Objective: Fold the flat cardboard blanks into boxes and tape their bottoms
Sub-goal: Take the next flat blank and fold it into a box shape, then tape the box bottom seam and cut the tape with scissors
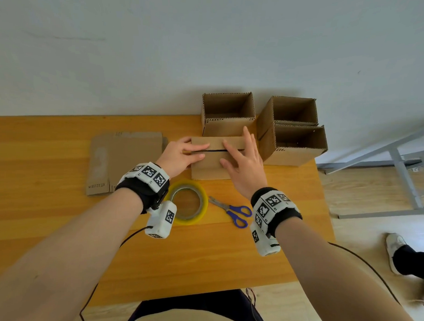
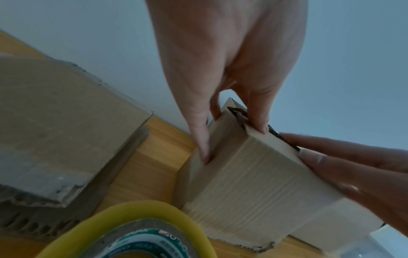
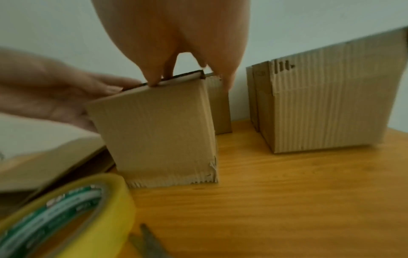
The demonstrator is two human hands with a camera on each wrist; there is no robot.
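A small cardboard box (image 1: 210, 165) stands on the wooden table (image 1: 59, 227) with its flaps folded over on top; a dark seam gap runs between them. My left hand (image 1: 182, 157) rests at the box's left end, fingers lying straight across the flaps; in the left wrist view one finger (image 2: 203, 148) presses the side face of the box (image 2: 253, 183). My right hand (image 1: 239, 161) presses down on the flaps with spread, straight fingers. A yellow-edged tape roll (image 1: 204, 203) and blue-handled scissors (image 1: 238, 213) lie just in front of the box (image 3: 159, 132).
A stack of flat blanks (image 1: 124, 162) lies to the left. Three upright open boxes (image 1: 227, 127) (image 1: 268, 114) (image 1: 295, 156) stand at the back right against the wall. The table's right edge is near them; a metal frame (image 1: 398, 152) and a person's shoe (image 1: 395, 250) are beyond.
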